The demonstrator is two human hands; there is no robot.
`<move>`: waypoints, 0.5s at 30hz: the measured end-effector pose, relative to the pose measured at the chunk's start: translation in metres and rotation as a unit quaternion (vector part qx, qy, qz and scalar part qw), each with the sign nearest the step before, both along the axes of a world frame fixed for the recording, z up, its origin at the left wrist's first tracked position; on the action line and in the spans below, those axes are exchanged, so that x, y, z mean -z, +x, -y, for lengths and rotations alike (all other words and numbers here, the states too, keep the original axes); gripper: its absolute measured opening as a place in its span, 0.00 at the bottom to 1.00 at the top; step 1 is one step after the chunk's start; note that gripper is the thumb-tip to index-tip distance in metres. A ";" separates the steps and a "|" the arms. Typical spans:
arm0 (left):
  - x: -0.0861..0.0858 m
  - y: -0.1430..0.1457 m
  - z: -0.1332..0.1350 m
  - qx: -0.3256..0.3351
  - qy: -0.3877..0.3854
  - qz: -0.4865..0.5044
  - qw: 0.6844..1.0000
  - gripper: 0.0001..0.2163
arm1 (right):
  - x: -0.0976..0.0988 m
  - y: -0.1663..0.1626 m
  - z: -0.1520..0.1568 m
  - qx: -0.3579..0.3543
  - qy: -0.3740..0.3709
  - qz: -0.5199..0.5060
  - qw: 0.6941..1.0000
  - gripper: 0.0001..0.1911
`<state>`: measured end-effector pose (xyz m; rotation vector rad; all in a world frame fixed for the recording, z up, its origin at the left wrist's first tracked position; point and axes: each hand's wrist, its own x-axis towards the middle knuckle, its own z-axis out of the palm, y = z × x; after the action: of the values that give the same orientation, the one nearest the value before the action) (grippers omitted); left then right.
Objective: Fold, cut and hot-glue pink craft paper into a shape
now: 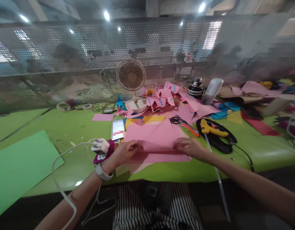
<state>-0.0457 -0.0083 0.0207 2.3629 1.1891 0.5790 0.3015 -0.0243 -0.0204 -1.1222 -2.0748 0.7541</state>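
Note:
A sheet of pink paper (157,139) is held between my two hands, its near edge raised a little off the pink paper beneath (162,157). My left hand (128,150) pinches the left end of that edge. At the right end my right hand (187,147) grips it with fingers pressed together. Just beyond the paper lie black-handled scissors (175,120) and an orange cutter (192,129). A yellow glue gun (213,128) rests on a black pad (224,145) to the right. The fingertips are partly hidden by the paper.
A small fan (131,76) stands at the back beside folded pink paper pieces (162,99). Left are a phone (118,129), a purple power strip (110,147) with a white cable (56,179), and a green sheet (23,169). A perforated metal screen (90,76) closes the table's far side.

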 end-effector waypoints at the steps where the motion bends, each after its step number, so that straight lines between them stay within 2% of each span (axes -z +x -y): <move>1: 0.000 0.002 -0.002 -0.017 -0.008 0.003 1.000 0.14 | -0.002 -0.004 0.000 0.040 -0.023 0.005 0.999 0.16; 4: 0.003 0.006 -0.009 -0.062 -0.028 -0.003 0.998 0.12 | -0.004 -0.011 -0.002 0.134 -0.020 0.048 0.990 0.22; 7: 0.007 0.009 -0.013 -0.097 -0.031 -0.027 0.994 0.11 | -0.002 -0.015 -0.009 0.185 0.002 0.088 0.979 0.24; 15: 0.002 0.025 -0.012 -0.167 0.011 -0.153 0.974 0.05 | -0.005 -0.021 -0.021 0.218 -0.012 0.225 0.949 0.19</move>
<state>-0.0209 0.0036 0.0187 2.3451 1.7455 0.3357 0.2802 -0.0031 -0.0158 -1.8224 -2.0478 0.3233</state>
